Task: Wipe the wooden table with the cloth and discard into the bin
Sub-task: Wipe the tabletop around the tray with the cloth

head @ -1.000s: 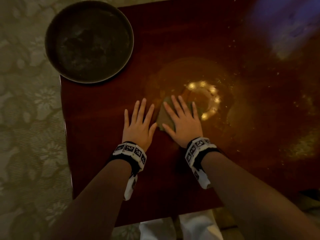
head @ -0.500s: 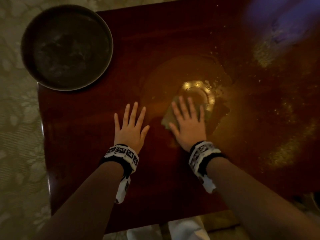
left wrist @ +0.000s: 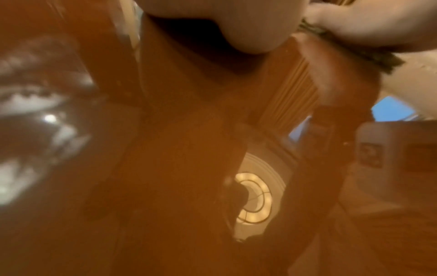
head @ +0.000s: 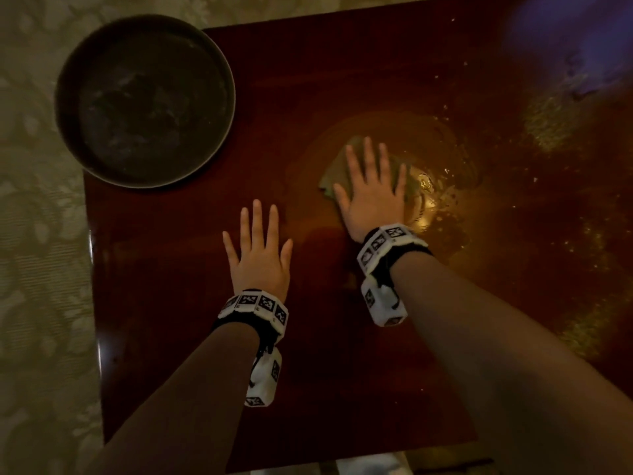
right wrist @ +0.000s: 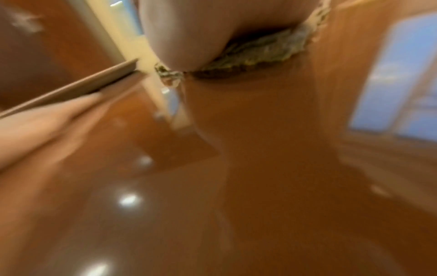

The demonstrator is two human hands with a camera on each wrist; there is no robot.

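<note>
A dark red glossy wooden table [head: 205, 354] fills the head view. My right hand [head: 371, 186] lies flat with straight fingers on a greenish cloth [head: 330, 176], pressing it onto the tabletop near the middle. The cloth's edge [right wrist: 260, 54] shows under the palm in the right wrist view. My left hand [head: 257, 252] rests flat and spread on the bare wood to the left of the cloth, holding nothing. A round dark bin [head: 145, 101] stands beside the table's far left corner.
Pale crumbs or dust [head: 548, 125] speckle the right side of the table. A ceiling lamp's reflection [head: 424, 197] glints just right of the cloth. Patterned carpet [head: 37, 269] lies left of the table's left edge.
My right hand has slid the cloth away from me and a little to the right over the tabletop. The left hand stays flat in about the same place.
</note>
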